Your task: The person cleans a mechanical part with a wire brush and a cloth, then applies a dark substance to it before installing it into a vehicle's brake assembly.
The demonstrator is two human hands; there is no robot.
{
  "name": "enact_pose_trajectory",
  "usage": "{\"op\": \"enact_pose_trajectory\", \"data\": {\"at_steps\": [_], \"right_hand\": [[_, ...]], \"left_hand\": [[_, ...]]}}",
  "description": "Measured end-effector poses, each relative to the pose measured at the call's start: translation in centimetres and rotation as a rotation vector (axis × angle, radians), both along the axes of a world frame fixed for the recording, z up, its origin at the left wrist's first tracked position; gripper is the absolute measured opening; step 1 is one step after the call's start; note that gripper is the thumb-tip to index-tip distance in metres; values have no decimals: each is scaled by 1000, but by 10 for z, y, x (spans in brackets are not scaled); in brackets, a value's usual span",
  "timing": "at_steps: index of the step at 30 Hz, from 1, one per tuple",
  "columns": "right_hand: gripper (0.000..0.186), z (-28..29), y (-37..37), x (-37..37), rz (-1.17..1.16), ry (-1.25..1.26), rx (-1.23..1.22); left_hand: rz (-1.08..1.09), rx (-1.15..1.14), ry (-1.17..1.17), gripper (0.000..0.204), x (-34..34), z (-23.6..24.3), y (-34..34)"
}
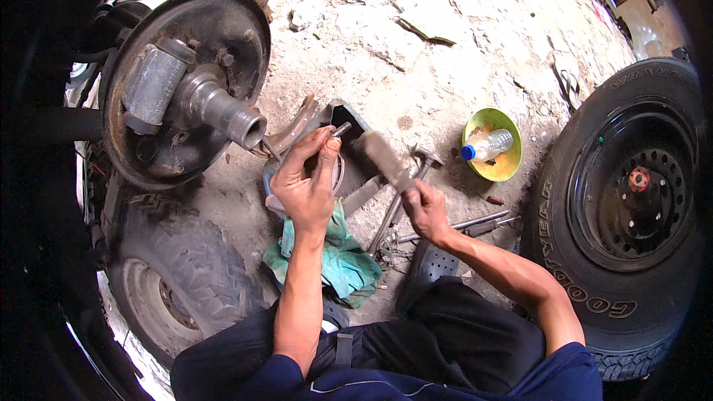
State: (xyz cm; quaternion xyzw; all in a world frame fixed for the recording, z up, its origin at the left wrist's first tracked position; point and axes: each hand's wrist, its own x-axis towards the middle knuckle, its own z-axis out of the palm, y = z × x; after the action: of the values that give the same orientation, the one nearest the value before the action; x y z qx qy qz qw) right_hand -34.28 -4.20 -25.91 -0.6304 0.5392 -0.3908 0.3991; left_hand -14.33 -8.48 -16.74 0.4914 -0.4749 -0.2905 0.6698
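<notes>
Between the thumb and fingers of my left hand [304, 178] is a small threaded metal pin [342, 128]. My right hand [423, 209] grips a blurred, flat, brush-like tool [388, 160], its head raised to the right of the pin. Up at the left, a rusty hub plate [238, 37] carries a grey cylinder [154, 85] and a protruding spindle [226, 108]. Behind my hands, curved metal pieces [301, 120] lie by a dark container [359, 188]. A crumpled teal cloth [349, 267] lies beneath my left forearm.
A large tyre on a black wheel [572, 267] stands at the right, another dusty tyre [208, 260] at lower left. A green bowl [501, 171] holds a plastic bottle [492, 144]. A hammer [425, 157] and long metal tools [464, 224] lie on the rough ground [445, 67].
</notes>
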Motion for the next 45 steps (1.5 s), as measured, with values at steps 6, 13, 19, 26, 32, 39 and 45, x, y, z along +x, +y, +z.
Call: {"op": "enact_pose_trajectory", "data": {"at_steps": [6, 13, 19, 26, 32, 39, 45], "right_hand": [[33, 49, -49, 10, -107, -306, 92], [30, 108, -75, 29, 2, -650, 332], [28, 103, -77, 24, 39, -681, 295], [22, 106, -88, 11, 123, -600, 209], [22, 112, -90, 10, 177, -492, 149], [32, 63, -76, -15, 61, 75, -163], [23, 55, -61, -10, 148, 152, -64]], "left_hand": [[-109, 49, 200, 19, -7, -8, 2], [-220, 135, 231, 21, -20, -3, 6], [-286, 145, 214, 23, -18, -6, 5], [-498, 532, 512, 26, -15, 9, 6], [-477, 606, 816, 19, -15, 6, 5], [-297, 476, 903, 17, -15, 3, 1], [-199, 267, 706, 18, -16, -1, 2]]}}
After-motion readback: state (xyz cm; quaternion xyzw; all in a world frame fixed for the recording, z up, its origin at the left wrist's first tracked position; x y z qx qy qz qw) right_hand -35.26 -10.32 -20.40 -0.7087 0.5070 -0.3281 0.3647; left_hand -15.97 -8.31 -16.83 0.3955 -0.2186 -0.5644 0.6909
